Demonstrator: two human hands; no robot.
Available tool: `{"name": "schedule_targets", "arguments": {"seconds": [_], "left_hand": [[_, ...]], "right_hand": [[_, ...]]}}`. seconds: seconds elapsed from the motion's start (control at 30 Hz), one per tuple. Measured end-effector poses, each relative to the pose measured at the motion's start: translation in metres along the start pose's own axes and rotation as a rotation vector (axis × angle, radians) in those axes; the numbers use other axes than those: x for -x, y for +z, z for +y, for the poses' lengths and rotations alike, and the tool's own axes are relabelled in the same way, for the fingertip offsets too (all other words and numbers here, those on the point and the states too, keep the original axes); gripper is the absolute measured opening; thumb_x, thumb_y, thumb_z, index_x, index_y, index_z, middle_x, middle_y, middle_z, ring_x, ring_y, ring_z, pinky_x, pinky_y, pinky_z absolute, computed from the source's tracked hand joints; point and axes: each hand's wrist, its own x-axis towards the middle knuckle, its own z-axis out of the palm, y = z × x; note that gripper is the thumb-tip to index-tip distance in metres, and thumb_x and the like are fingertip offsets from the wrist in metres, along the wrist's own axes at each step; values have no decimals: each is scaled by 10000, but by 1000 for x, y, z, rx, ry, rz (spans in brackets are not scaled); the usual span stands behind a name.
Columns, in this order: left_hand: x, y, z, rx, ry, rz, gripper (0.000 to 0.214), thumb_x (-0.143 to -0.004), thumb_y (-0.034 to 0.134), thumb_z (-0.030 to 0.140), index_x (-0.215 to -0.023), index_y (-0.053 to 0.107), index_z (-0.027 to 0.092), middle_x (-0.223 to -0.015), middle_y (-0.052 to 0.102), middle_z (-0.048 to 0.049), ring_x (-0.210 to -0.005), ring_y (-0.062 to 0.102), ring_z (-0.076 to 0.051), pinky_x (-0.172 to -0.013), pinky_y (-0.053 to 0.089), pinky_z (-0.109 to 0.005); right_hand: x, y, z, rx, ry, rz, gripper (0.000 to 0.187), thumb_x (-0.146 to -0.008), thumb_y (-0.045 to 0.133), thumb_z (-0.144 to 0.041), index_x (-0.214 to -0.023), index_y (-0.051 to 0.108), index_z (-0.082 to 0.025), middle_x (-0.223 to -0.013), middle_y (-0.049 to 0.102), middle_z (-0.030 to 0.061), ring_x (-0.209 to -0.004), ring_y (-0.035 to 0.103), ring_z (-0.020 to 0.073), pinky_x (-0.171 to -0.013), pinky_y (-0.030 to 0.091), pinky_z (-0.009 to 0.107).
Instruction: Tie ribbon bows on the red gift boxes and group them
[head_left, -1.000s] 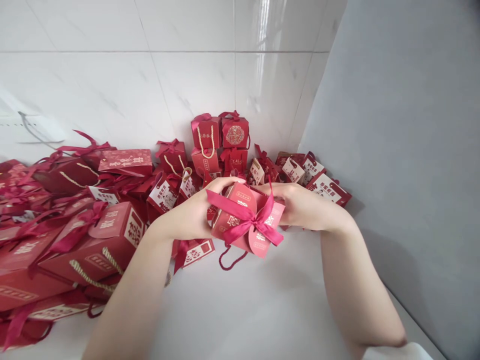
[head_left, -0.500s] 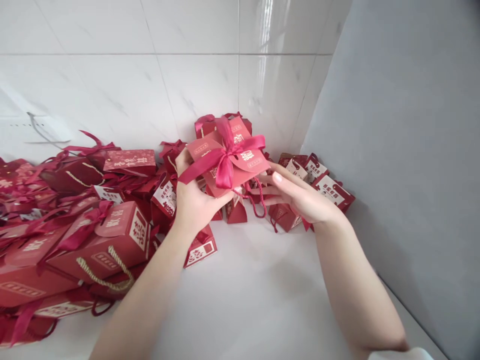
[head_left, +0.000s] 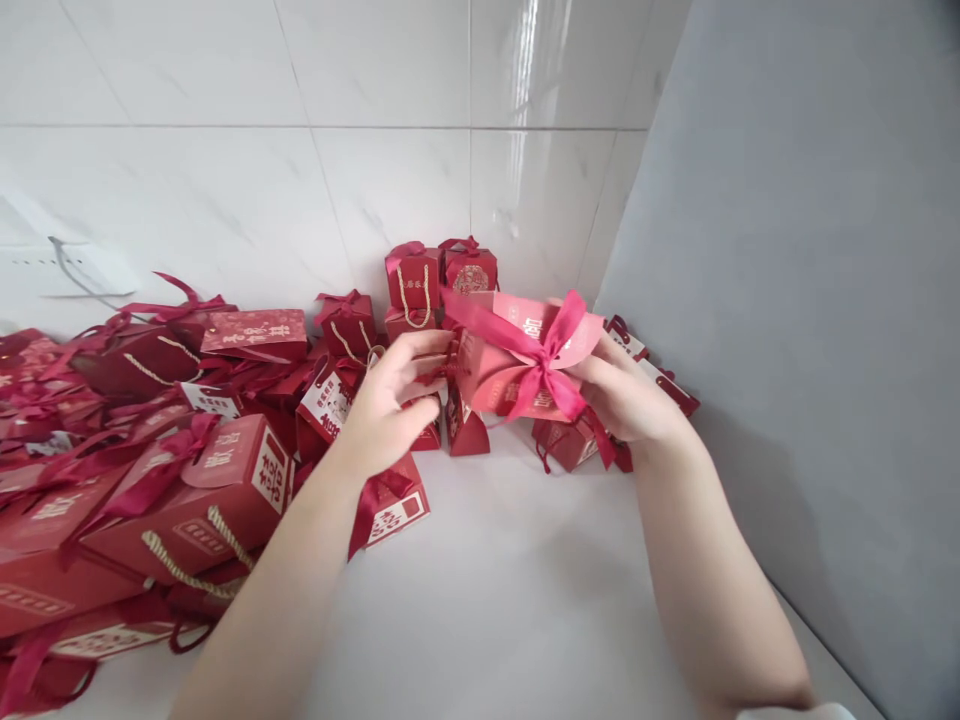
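Observation:
A red gift box point(head_left: 517, 325) with a crimson ribbon bow on top is held up off the white surface, tilted. My right hand point(head_left: 626, 395) grips its right end, the fingers partly behind the box. To the left of it, my left hand point(head_left: 401, 400) has its fingers apart and curved, the fingertips close to the box's left side by a dark red cord; whether they touch the cord I cannot tell. Small upright red boxes point(head_left: 469, 425) stand below and behind the held box. Another box with a white label point(head_left: 397, 518) lies beneath my left hand.
Many red gift boxes with ribbons and rope handles point(head_left: 187, 500) are heaped on the left. Two small boxes point(head_left: 412, 275) are stacked by the tiled wall point(head_left: 375, 180). Several white-labelled boxes point(head_left: 664, 385) sit at the right, beside a grey panel point(head_left: 810, 300).
The bowed gift box has moved right and turned, going from my left hand's grip into my right hand. My left hand has come off its side.

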Motion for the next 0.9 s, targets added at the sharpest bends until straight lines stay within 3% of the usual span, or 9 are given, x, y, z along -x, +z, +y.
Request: {"name": "schedule_targets", "arguments": {"seconds": [0.07, 0.17, 0.27, 0.4, 0.6, 0.73, 0.83, 0.9], "left_hand": [[-2, -9, 0, 100, -48, 74, 431, -806, 575, 174, -1230, 566, 249, -1305, 600, -67, -1229, 572, -273, -1045, 496, -462], [-1, -15, 3, 166, -134, 124, 392, -919, 498, 404, -1278, 554, 256, -1345, 578, -82, -1227, 570, -300, -1038, 485, -508], [5, -9, 8, 143, -258, -31, 602, -902, 508, 596, -1416, 447, 290, -1450, 497, -116, -1282, 528, -339, -1037, 480, -526], [10, 4, 9, 110, -386, -174, 760, -820, 719, 466, -1475, 345, 373, -1457, 505, -81, -1299, 531, -304, -1080, 463, -509], [7, 6, 12, 145, -391, -91, 735, -765, 781, 388, -1411, 433, 332, -1388, 565, -86, -1226, 591, -308, -1022, 513, -509], [5, 0, 11, 275, -416, -114, 671, -782, 756, 438, -1377, 463, 337, -1327, 613, -79, -1080, 666, -292, -812, 606, -415], [2, -8, 6, 346, -354, -156, 637, -822, 657, 558, -1381, 487, 305, -1357, 594, -103, -1156, 626, -328, -869, 588, -449], [0, -13, 6, 299, -305, -78, 650, -873, 510, 648, -1399, 482, 267, -1392, 564, -124, -1240, 569, -347, -975, 531, -508]], "right_hand": [[3, -6, -5, 16, 32, -27, 552, -873, 640, -400, -1395, 474, -336, -1391, 580, 37, -1196, 608, 273, -912, 558, 398], [6, -6, -9, 41, 102, -111, 557, -855, 671, -370, -1383, 501, -322, -1373, 593, 47, -1197, 605, 280, -927, 550, 400], [6, 1, -12, 103, 173, -150, 653, -830, 723, -392, -1423, 453, -347, -1406, 569, 44, -1238, 579, 283, -1001, 519, 435], [7, 5, -15, 154, 207, -160, 696, -838, 727, -428, -1455, 410, -379, -1480, 503, 26, -1330, 507, 279, -1092, 458, 480], [6, 0, -12, 47, 97, -249, 692, -857, 715, -398, -1471, 397, -381, -1557, 408, 0, -1427, 391, 259, -1126, 434, 461], [2, -1, -8, -45, 86, -228, 609, -860, 699, -436, -1419, 475, -346, -1496, 493, 36, -1309, 534, 270, -1041, 508, 428], [2, -4, -8, -61, 122, -204, 580, -857, 687, -474, -1388, 499, -333, -1386, 597, 54, -1165, 639, 260, -964, 554, 399], [4, -7, -9, -27, 145, -190, 607, -842, 702, -480, -1392, 487, -343, -1364, 608, 53, -1156, 643, 258, -962, 555, 399]]}}
